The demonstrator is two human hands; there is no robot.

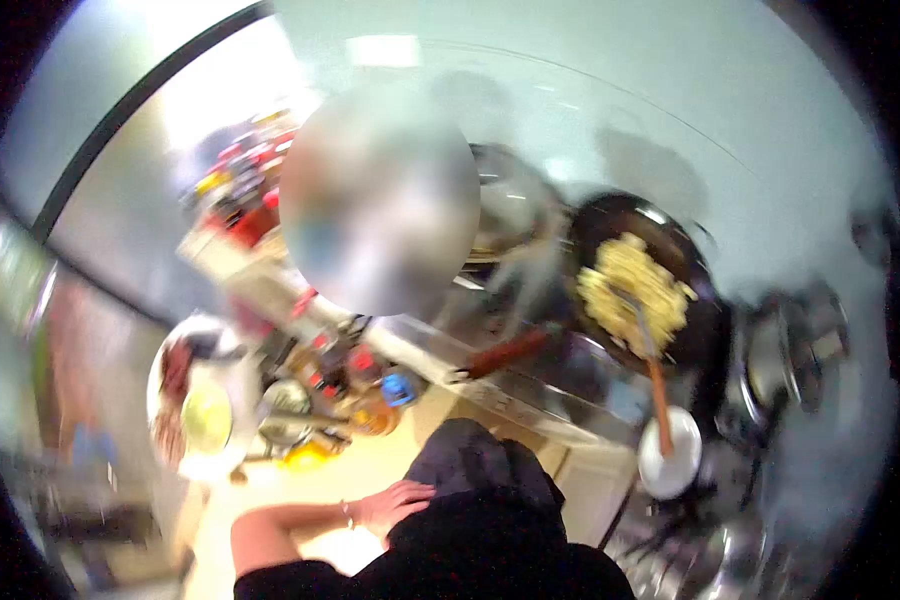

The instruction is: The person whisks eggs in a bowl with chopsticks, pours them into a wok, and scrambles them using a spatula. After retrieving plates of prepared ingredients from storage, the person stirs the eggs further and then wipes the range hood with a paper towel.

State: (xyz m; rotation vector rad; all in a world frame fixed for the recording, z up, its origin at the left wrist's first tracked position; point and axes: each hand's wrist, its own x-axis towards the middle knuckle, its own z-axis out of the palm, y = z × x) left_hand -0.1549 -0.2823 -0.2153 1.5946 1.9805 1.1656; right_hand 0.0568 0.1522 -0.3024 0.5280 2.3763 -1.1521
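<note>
My left hand, with a bracelet at the wrist, lies against the dark cloth of my clothing. Its fingers are stretched out, and no object shows in them. My right hand is out of view. Ahead to the right, a dark wok holds a heap of pale yellow food. A spatula with a wooden handle leans in the food, its handle end over a small white dish. A reddish-brown handle points from the stove toward the counter.
Several bottles and jars, one with a blue cap, crowd the counter to the left. Beyond them, a white basin holds dark red food and a pale green bowl. Metal cookware is at the right. A blurred patch hides the middle back.
</note>
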